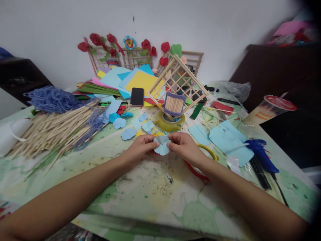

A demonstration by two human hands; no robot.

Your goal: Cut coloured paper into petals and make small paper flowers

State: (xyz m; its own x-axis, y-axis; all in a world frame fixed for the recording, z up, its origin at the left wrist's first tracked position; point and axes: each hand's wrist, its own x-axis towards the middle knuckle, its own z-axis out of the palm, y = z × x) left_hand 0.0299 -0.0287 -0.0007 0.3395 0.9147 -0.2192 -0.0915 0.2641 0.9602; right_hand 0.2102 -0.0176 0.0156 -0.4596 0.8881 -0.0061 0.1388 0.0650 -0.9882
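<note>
A light blue paper flower (162,147) is held up between both hands over the middle of the table. My left hand (144,146) pinches its left edge between thumb and fingers. On the opposite edge, my right hand (181,144) grips it the same way. Just beyond the hands lie several more blue paper flowers (119,123) and some yellow paper pieces. Behind them a stick lattice frame (179,78) with a small yarn-edged stick pot (175,103) rests tilted on a roll of tape (164,124). Scissors with red and yellow handles (213,150) lie partly under my right forearm.
To the left are a heap of wooden sticks (55,129) and blue yarn (52,98). Colored paper sheets (142,82) and a phone (137,97) lie farther back. At right are a blue glue gun (262,155), blue paper (228,140) and a leaning drink cup (267,110).
</note>
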